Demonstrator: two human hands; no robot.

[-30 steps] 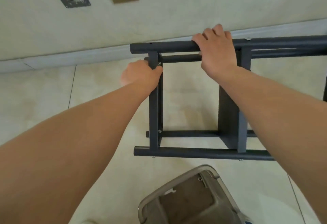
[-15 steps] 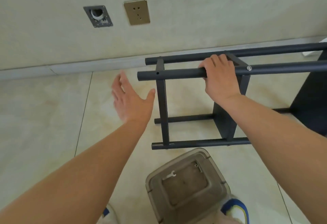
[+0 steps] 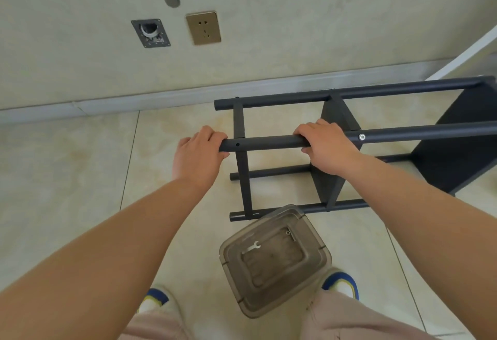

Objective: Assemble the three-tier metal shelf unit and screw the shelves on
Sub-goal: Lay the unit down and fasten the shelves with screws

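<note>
Fingers of my left hand point(image 3: 200, 155) wrap the free end of the nearest upper tube point(image 3: 271, 142) of the shelf unit point(image 3: 336, 135), which lies on its side on the tiled floor point(image 3: 67, 178); my right hand point(image 3: 326, 146) clasps the same tube further along (beside a silver screw point(image 3: 362, 137)). Below, between my shoes, a clear plastic bin point(image 3: 274, 259) holds a small wrench point(image 3: 251, 247).

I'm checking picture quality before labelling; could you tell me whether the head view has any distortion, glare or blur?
Head view: wide-angle bending curves the skirting board and stretches the forearms at the edges; lighting is soft and even, with only a faint sheen on the floor tiles; the shelf frame, both hands and the small spanner look sharp.
</note>
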